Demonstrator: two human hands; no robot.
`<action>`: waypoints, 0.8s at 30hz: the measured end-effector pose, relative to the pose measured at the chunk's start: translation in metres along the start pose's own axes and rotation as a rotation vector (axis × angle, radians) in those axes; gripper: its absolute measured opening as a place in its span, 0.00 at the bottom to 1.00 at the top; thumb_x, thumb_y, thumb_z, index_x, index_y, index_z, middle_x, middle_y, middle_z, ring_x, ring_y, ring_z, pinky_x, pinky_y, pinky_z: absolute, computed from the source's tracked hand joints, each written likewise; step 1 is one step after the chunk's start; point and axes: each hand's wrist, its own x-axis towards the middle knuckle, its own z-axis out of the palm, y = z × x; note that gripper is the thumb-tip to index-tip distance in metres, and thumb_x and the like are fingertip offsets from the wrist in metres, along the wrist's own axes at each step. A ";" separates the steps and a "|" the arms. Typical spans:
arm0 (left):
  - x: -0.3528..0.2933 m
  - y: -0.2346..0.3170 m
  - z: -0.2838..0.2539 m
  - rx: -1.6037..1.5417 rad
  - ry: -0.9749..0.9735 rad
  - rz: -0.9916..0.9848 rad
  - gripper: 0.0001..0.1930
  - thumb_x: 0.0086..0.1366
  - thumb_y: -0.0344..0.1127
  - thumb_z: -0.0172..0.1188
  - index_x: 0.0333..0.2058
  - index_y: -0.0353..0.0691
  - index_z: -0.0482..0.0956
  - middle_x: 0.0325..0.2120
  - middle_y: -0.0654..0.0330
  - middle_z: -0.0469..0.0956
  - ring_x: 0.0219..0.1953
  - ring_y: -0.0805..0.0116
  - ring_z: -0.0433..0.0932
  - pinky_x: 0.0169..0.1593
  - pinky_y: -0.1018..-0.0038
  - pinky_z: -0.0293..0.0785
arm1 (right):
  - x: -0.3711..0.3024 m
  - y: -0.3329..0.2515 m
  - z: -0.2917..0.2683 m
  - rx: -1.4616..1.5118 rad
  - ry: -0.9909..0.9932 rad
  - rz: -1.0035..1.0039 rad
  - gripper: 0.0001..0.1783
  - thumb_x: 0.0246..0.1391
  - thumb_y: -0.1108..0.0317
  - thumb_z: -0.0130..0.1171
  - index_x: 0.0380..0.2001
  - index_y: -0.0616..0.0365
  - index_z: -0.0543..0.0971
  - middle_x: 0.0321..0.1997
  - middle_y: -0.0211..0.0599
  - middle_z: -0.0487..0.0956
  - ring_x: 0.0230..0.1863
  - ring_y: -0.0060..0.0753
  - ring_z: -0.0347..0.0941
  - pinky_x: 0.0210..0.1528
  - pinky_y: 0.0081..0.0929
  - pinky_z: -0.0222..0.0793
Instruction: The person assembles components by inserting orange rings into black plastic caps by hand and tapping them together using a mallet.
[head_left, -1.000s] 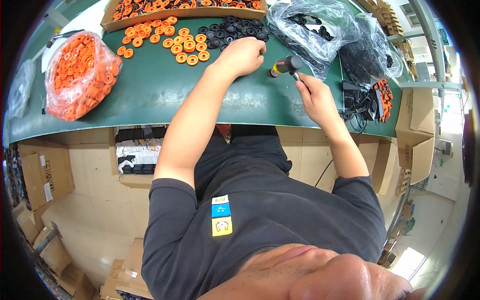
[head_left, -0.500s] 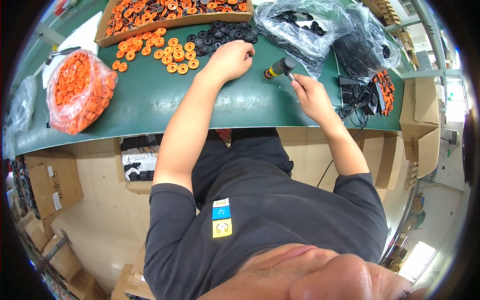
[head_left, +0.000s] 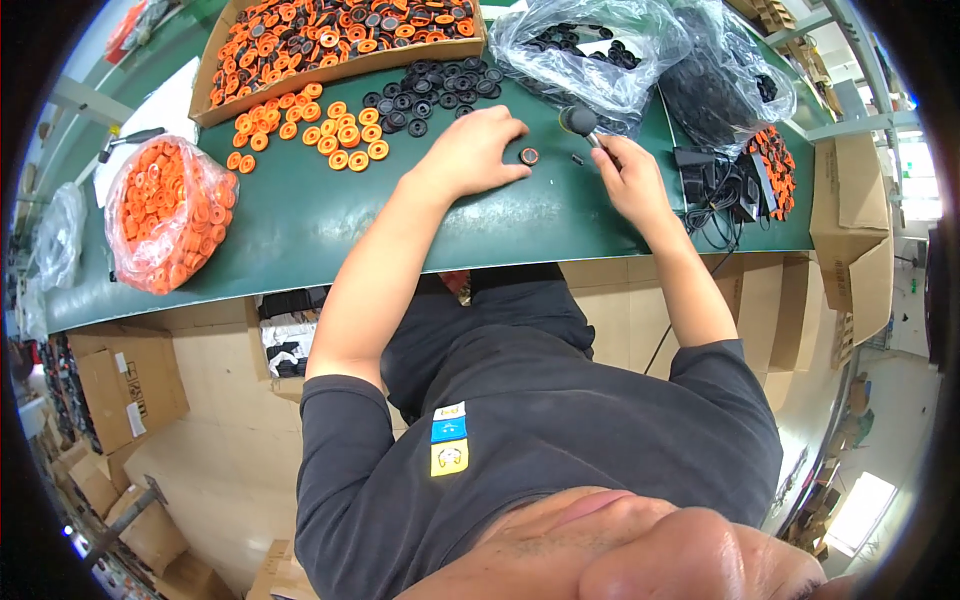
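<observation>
Fingers of the left hand [head_left: 478, 152] are spread, thumb and forefinger well apart, with nothing seen gripped between them. Their gap faces a dark wheel [head_left: 529, 156] with an orange-brown ring, which lies on the bench [head_left: 480, 235] just beside the fingertips; whether either tip touches it I cannot tell. The right hand [head_left: 638, 182] is closed around the handle of a mallet [head_left: 577, 121], its black head raised up and to the right of the wheel, apart from it.

Half a second ago the mallet head was over the wheel and the left hand was more curled, farther off. Now the wheel is uncovered and the left fingers have opened out beside it. I take this as a break in the hammering, the wheel within easy reach.

A small dark piece [head_left: 577, 158] lies below the mallet head, too small to identify. Past the left hand are loose black wheels [head_left: 417, 127], then orange wheels [head_left: 347, 135]. Behind them stands a carton [head_left: 440, 50] full of orange and black ones. A bag of orange wheels [head_left: 165, 215] sits far left; cables [head_left: 710, 205] lie beyond the right hand.
</observation>
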 end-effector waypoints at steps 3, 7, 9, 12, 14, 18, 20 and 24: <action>0.004 0.007 0.000 -0.030 -0.165 -0.114 0.14 0.55 0.41 0.68 0.38 0.40 0.82 0.38 0.54 0.76 0.45 0.55 0.77 0.50 0.63 0.74 | 0.007 0.014 0.000 -0.106 0.002 -0.074 0.12 0.58 0.67 0.59 0.42 0.63 0.80 0.33 0.47 0.77 0.37 0.54 0.75 0.39 0.41 0.71; 0.003 0.003 -0.011 -0.109 -0.057 -0.112 0.11 0.56 0.35 0.66 0.38 0.39 0.80 0.35 0.55 0.76 0.39 0.59 0.79 0.45 0.66 0.77 | 0.019 0.025 0.004 -0.199 -0.042 -0.154 0.13 0.54 0.67 0.62 0.41 0.61 0.80 0.34 0.45 0.76 0.37 0.52 0.75 0.40 0.41 0.71; 0.004 0.002 -0.020 -0.165 0.008 -0.108 0.12 0.56 0.33 0.66 0.39 0.38 0.80 0.35 0.56 0.77 0.38 0.61 0.80 0.44 0.68 0.77 | 0.028 0.023 0.005 -0.223 -0.065 -0.167 0.13 0.51 0.68 0.64 0.40 0.61 0.80 0.35 0.44 0.76 0.39 0.51 0.75 0.41 0.41 0.71; 0.004 0.004 -0.026 -0.254 0.127 -0.101 0.14 0.55 0.30 0.66 0.41 0.36 0.80 0.36 0.57 0.79 0.37 0.65 0.81 0.45 0.72 0.77 | 0.043 0.000 0.004 -0.097 0.000 -0.307 0.18 0.43 0.72 0.68 0.41 0.60 0.80 0.38 0.42 0.76 0.45 0.49 0.73 0.47 0.40 0.70; 0.005 0.006 -0.026 -0.284 0.176 -0.100 0.16 0.54 0.29 0.66 0.43 0.35 0.79 0.36 0.58 0.80 0.38 0.67 0.81 0.46 0.73 0.77 | 0.055 -0.018 0.011 0.062 0.030 -0.405 0.17 0.43 0.75 0.67 0.40 0.60 0.80 0.39 0.42 0.77 0.42 0.46 0.75 0.46 0.36 0.72; 0.005 0.008 -0.023 -0.443 0.215 -0.166 0.18 0.57 0.30 0.66 0.47 0.35 0.80 0.39 0.58 0.82 0.39 0.70 0.81 0.46 0.74 0.77 | 0.075 -0.033 0.029 0.302 -0.010 -0.477 0.15 0.45 0.78 0.66 0.40 0.60 0.80 0.38 0.41 0.78 0.36 0.39 0.77 0.39 0.31 0.75; 0.005 0.006 -0.019 -0.500 0.225 -0.197 0.18 0.58 0.30 0.65 0.47 0.35 0.80 0.39 0.58 0.82 0.39 0.71 0.80 0.47 0.74 0.76 | 0.076 -0.029 0.037 0.340 0.044 -0.492 0.15 0.45 0.78 0.67 0.39 0.60 0.80 0.37 0.40 0.78 0.34 0.38 0.77 0.38 0.30 0.75; 0.005 0.007 -0.015 -0.645 0.147 -0.266 0.16 0.61 0.30 0.63 0.48 0.34 0.80 0.40 0.58 0.81 0.41 0.71 0.80 0.48 0.75 0.75 | 0.071 -0.020 0.041 0.435 0.069 -0.434 0.12 0.46 0.78 0.68 0.37 0.61 0.80 0.34 0.39 0.80 0.32 0.33 0.77 0.35 0.27 0.74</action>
